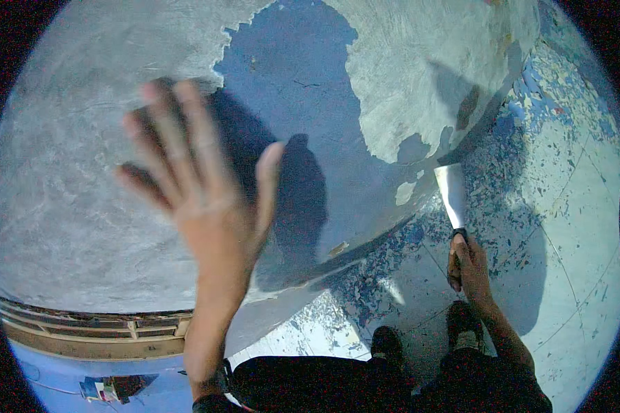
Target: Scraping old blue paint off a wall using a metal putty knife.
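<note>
My left hand [206, 191] is raised before the wall [82, 186], its fingers spread and blurred. It holds nothing, and I cannot tell whether it touches the surface. Beside its thumb, a dark shadow falls over a ragged patch of blue paint [294, 57]. Grey, bared wall surrounds much of that patch. Low on the right, my right hand [470, 266] grips the dark handle of a scraper [450, 193]. Its shiny flared blade points away from me, near the wall's lower edge and over the floor in this view.
Paint flakes litter the pale tiled floor [563, 268], thickest along the wall's foot. My dark shoes [387, 340] stand below. A slatted wooden frame [98, 330] lies at lower left, above a blue surface with a small box-like fixture [119, 387] and a cable.
</note>
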`<action>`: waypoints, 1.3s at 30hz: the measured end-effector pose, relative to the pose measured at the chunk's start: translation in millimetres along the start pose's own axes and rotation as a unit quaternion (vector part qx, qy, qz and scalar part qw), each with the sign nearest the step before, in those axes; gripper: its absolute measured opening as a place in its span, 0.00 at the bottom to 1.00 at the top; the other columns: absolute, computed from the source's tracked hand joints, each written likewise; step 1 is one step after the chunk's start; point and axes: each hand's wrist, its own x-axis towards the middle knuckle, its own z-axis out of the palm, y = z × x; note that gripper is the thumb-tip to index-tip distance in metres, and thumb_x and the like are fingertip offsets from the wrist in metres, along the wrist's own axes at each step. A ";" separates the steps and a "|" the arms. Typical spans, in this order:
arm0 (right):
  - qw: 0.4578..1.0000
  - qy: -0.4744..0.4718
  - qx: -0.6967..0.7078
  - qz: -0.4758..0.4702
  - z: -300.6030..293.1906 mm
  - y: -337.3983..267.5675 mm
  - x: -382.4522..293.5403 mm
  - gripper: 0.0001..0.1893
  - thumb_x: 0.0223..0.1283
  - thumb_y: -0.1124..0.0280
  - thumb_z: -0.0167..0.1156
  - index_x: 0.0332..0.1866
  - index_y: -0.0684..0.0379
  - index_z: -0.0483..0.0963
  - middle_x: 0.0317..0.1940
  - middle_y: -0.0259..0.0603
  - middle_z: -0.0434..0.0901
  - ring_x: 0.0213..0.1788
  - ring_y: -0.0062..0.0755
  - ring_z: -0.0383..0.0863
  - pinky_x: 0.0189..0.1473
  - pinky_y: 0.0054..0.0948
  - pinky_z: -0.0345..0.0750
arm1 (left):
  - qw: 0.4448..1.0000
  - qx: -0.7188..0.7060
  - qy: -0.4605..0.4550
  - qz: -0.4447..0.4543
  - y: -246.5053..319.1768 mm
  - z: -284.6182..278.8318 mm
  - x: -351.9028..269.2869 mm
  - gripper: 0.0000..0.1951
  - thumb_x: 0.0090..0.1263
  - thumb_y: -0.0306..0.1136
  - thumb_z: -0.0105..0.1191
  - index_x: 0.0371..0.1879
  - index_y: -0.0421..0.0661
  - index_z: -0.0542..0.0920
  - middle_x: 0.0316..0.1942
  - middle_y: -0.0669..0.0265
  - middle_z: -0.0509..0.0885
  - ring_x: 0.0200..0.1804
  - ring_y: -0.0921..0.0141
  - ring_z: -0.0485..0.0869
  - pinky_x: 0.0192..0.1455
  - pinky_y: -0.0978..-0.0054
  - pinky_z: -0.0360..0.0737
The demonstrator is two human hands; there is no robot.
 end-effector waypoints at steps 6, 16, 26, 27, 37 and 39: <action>0.999 -0.013 -0.022 -0.019 -7.3 3.8 -10.8 0.16 0.65 0.56 0.43 0.29 0.57 0.64 0.08 0.29 0.61 0.07 0.19 0.60 0.09 0.22 0.56 | 0.850 -0.413 -0.270 0.184 66.2 18.5 -35.7 0.23 0.59 0.39 0.54 0.52 0.43 0.71 0.46 0.54 0.77 0.52 0.60 0.75 0.62 0.62 0.61; 0.978 -0.197 0.064 0.030 21.5 -56.4 10.7 0.22 0.62 0.47 0.41 0.32 0.59 0.66 0.10 0.28 0.60 0.10 0.17 0.61 0.11 0.21 0.57 | 0.617 -0.671 -0.329 -0.247 123.5 48.5 -60.4 0.18 0.71 0.41 0.39 0.33 0.35 0.73 0.26 0.62 0.79 0.32 0.78 0.74 0.36 0.77 0.72; 0.971 -0.215 -0.005 -0.101 51.0 -78.2 23.2 0.24 0.64 0.46 0.36 0.28 0.60 0.61 0.12 0.30 0.59 0.12 0.16 0.58 0.14 0.20 0.57 | 0.424 -0.788 -0.097 -0.435 161.1 54.5 -56.3 0.21 0.72 0.42 0.35 0.33 0.32 0.72 0.29 0.54 0.82 0.26 0.69 0.81 0.29 0.77 0.77; 0.963 -0.204 -0.044 -0.171 53.6 -81.3 25.0 0.24 0.64 0.46 0.36 0.28 0.59 0.60 0.12 0.30 0.59 0.12 0.16 0.58 0.14 0.20 0.57 | 0.431 -0.786 -0.079 -0.436 161.3 54.0 -57.1 0.22 0.72 0.42 0.34 0.32 0.32 0.72 0.29 0.54 0.82 0.25 0.69 0.81 0.27 0.77 0.77; 0.953 -0.199 -0.107 -0.200 55.2 -69.4 23.6 0.20 0.65 0.56 0.36 0.47 0.63 0.67 0.26 0.48 0.75 0.26 0.43 0.77 0.30 0.35 0.71 | 0.579 -0.684 -0.039 -0.442 165.1 48.5 -57.6 0.17 0.70 0.37 0.40 0.23 0.35 0.72 0.23 0.57 0.82 0.19 0.75 0.78 0.22 0.79 0.73; 0.957 -0.187 -0.081 -0.208 59.5 -83.0 22.9 0.21 0.65 0.55 0.37 0.46 0.63 0.67 0.27 0.48 0.75 0.26 0.43 0.77 0.29 0.35 0.72 | 0.595 -0.676 -0.011 -0.435 162.4 48.3 -52.6 0.17 0.70 0.37 0.40 0.23 0.35 0.72 0.21 0.57 0.82 0.19 0.74 0.78 0.22 0.80 0.73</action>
